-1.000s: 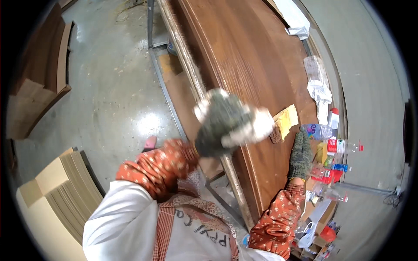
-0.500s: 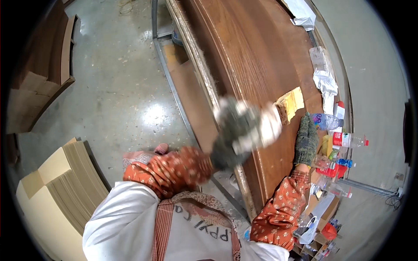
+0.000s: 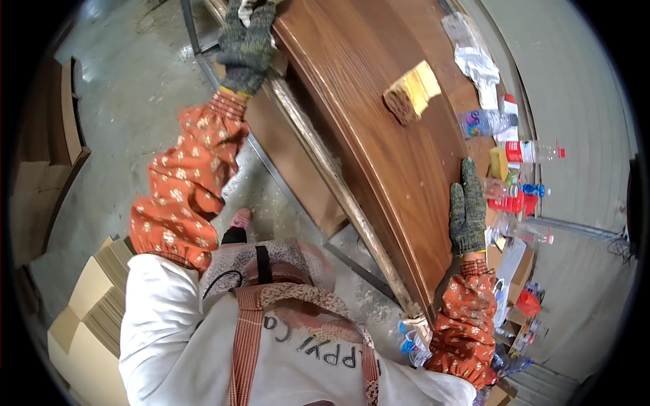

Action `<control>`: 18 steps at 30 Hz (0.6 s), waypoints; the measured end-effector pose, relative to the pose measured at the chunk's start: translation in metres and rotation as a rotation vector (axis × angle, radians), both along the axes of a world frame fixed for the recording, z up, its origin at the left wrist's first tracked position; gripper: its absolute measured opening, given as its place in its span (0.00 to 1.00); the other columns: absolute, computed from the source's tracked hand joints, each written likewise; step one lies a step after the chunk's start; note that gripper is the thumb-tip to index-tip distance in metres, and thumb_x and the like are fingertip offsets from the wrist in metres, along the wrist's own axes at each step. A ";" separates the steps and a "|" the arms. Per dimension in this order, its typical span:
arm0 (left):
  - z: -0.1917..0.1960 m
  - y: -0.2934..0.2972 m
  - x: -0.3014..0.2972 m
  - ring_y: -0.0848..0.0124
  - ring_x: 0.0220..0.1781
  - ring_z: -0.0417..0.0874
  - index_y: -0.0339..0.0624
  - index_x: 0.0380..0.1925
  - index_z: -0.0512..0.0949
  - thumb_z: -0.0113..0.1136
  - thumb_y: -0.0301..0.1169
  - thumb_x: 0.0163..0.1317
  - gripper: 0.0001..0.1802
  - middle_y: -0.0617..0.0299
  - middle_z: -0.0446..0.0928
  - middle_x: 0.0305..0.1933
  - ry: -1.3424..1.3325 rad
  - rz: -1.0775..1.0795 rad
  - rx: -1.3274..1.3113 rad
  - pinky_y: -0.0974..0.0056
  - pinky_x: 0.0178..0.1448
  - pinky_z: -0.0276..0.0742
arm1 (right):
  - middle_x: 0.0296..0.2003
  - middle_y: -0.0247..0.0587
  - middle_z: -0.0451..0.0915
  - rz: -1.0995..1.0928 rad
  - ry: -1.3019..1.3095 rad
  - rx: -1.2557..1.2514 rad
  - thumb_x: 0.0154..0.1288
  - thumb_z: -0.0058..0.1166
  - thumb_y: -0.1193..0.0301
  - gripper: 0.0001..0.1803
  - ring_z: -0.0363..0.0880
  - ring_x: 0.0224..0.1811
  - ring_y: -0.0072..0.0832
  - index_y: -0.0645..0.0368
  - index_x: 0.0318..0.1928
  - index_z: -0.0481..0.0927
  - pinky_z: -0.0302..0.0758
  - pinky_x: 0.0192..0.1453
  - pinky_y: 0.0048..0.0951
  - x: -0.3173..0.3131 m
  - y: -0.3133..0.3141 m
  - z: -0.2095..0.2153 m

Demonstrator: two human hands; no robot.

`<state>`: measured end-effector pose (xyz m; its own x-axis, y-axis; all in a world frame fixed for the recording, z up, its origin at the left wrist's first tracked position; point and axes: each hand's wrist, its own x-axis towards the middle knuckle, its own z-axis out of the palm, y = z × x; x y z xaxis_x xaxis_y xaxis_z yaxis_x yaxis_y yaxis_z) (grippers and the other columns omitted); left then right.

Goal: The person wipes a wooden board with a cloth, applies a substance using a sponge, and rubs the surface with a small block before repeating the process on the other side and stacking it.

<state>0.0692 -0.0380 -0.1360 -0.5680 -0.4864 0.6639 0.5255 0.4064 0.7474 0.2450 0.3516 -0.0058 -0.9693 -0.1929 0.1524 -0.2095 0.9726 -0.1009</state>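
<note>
A wooden panel [image 3: 365, 122], brown and glossy with a moulded edge, lies across the bench. Both my hands wear grey-green knitted gloves. At the panel's far left corner, my left hand [image 3: 245, 57] is closed on a white cloth [image 3: 248, 9], only partly visible between the fingers. My right hand [image 3: 468, 213] lies flat near the panel's right edge, its fingers stretched out and holding nothing. Between the two hands, on the panel, rests a block [image 3: 411, 93] with a rough brown end and a yellow covering.
Along the bench's right side lie a crumpled white cloth [image 3: 478, 71], a clear bottle [image 3: 486, 123], a red-labelled bottle [image 3: 531, 151] and a yellow sponge [image 3: 497, 164]. Stacked cardboard [image 3: 91, 298] stands at lower left. A worn wooden rail [image 3: 318, 155] runs along the bench's left side.
My left hand has swept forward and left with the white cloth, from the panel's near left edge to its far left corner. My right hand stays flat at the right side. The view has shifted.
</note>
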 end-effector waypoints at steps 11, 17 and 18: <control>0.020 0.290 0.244 0.60 0.47 0.77 0.45 0.46 0.75 0.55 0.38 0.58 0.17 0.56 0.74 0.47 0.544 0.125 -0.102 0.53 0.50 0.74 | 0.64 0.52 0.60 -0.002 0.064 0.059 0.69 0.40 0.58 0.29 0.58 0.67 0.43 0.62 0.65 0.59 0.54 0.69 0.36 0.001 0.017 -0.007; 0.007 0.215 0.248 0.61 0.40 0.79 0.41 0.47 0.74 0.53 0.35 0.59 0.17 0.53 0.77 0.44 0.081 -0.256 0.020 0.58 0.48 0.72 | 0.63 0.53 0.61 0.210 -0.001 0.145 0.68 0.41 0.59 0.29 0.57 0.67 0.43 0.60 0.65 0.59 0.53 0.70 0.39 0.063 0.077 -0.002; 0.017 0.194 0.238 0.62 0.39 0.79 0.40 0.49 0.73 0.53 0.34 0.60 0.18 0.52 0.77 0.44 -0.176 -0.203 0.178 0.59 0.45 0.74 | 0.63 0.52 0.61 0.240 0.012 0.140 0.68 0.41 0.59 0.29 0.57 0.67 0.43 0.60 0.65 0.59 0.53 0.70 0.39 0.078 0.095 -0.005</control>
